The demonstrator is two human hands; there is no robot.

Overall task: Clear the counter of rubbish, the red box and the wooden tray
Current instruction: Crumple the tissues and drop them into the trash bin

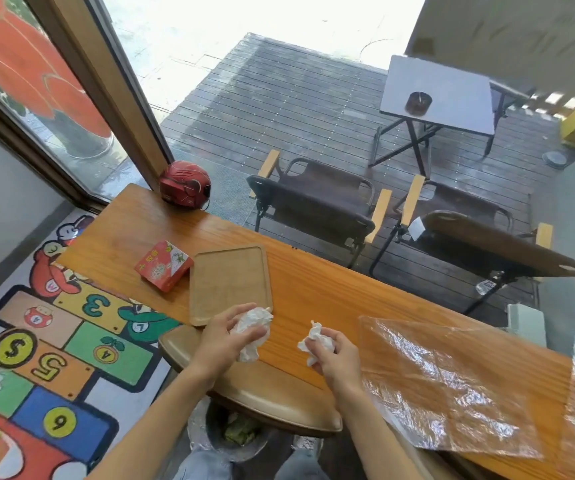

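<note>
Left hand (222, 336) grips a crumpled tissue (252, 332); right hand (331, 353) grips a smaller wad (315, 341). Wooden tray (229, 282) and red box (163, 265) lie beyond the left hand.

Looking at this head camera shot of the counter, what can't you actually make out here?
- Head view: the print on the red box is too small and blurred to read.
- The bin under the counter is mostly hidden by the stool seat; its contents are unclear.
- The clear plastic sheet runs off the right edge.
- How much crumpled tissue the left hand and right hand hold is hidden by the fingers.
</note>
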